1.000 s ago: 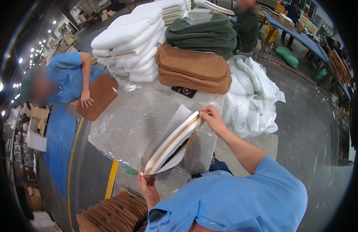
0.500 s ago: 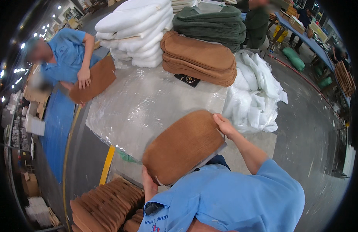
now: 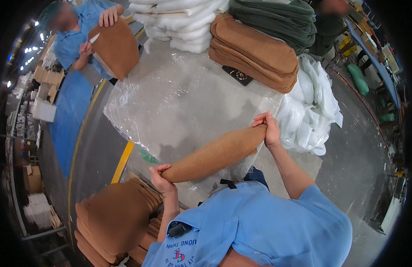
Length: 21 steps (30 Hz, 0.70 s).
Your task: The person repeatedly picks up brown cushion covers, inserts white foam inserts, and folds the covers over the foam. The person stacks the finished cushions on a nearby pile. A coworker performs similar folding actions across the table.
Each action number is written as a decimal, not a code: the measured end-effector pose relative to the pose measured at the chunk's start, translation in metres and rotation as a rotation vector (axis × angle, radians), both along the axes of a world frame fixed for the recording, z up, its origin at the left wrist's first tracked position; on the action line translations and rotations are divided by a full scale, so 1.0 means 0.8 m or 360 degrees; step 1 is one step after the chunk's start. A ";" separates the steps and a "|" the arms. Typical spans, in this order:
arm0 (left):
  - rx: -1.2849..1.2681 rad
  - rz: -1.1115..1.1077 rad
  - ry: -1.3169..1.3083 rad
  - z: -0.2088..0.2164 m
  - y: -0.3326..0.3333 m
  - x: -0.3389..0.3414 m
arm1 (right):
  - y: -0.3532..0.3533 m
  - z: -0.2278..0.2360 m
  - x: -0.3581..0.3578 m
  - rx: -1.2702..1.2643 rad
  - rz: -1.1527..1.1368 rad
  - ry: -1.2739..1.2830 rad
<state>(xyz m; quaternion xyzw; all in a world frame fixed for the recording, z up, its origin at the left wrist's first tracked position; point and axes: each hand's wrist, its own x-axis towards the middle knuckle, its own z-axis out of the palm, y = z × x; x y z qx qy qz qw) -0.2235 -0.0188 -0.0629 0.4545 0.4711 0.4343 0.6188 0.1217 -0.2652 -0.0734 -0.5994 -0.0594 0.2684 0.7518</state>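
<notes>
Between my two hands stretches a brown fabric cushion cover, tilted so that it shows as a narrow, slightly blurred strip above the plastic-covered table. My left hand pinches its left end near the table's front edge. At the other end, the fingers of my right hand are closed on its upper right corner. Most of the cover's broad face is turned out of sight.
Brown covers, green covers and white padding are stacked at the back. White bagged material lies right. More brown covers sit lower left. Across the table, a co-worker's hand holds another brown cover.
My cover has turned from a broad face to a narrow edge-on strip, and my right hand has risen a little. The co-worker's cover has swung upright, and the view has shifted.
</notes>
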 end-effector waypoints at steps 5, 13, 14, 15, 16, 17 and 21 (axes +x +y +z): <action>-0.0225 -0.0025 -0.0259 -0.011 -0.001 -0.001 | 0.000 -0.042 0.004 0.0224 -0.0019 0.0304; -0.0408 -0.0189 -0.0541 -0.025 0.016 -0.002 | 0.014 -0.081 0.018 0.0091 0.0069 0.0390; -0.0407 -0.0175 -0.0476 -0.025 0.019 0.001 | 0.010 -0.084 0.024 0.0007 0.0093 0.0336; -0.0397 -0.0177 -0.0417 -0.023 0.022 0.004 | 0.003 -0.078 0.036 -0.0068 0.0102 0.0275; -0.0387 -0.0187 -0.0361 -0.019 0.023 0.004 | -0.002 -0.074 0.037 -0.0153 0.0199 0.0268; -0.0179 -0.0261 -0.0186 -0.010 0.024 0.001 | -0.006 -0.065 0.039 -0.0163 0.0295 0.0225; 0.0753 -0.0887 0.0537 0.077 0.004 0.003 | -0.004 0.033 0.046 -0.0449 0.0789 -0.0508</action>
